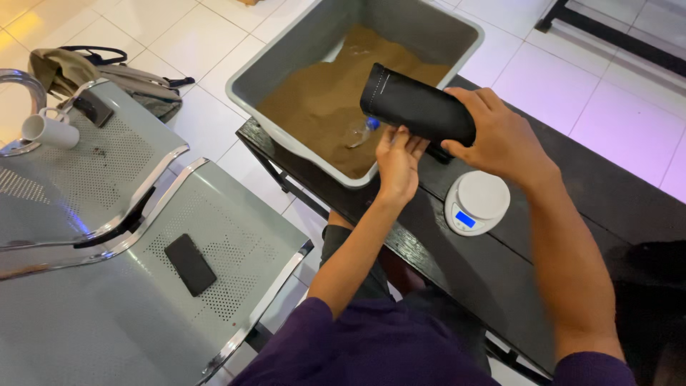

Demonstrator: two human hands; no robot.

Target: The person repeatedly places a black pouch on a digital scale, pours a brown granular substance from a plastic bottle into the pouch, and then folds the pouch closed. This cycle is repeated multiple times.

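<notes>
Black pouch (418, 109) lies tilted over the near rim of the grey tub (300, 43) of brown powder (321, 107), at the dark desk's (543, 236) far left end. The right hand (500, 139) wraps its closed end; the left hand (397, 161) props it below. I think keeping the mouth above the powder stops spills by the white scale (477, 202).

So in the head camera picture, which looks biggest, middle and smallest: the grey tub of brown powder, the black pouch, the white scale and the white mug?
1. Grey tub, by far the biggest.
2. Black pouch, held in both hands.
3. White scale.
4. White mug, smallest, though it sits farther away, so scale versus mug is unsure.
</notes>
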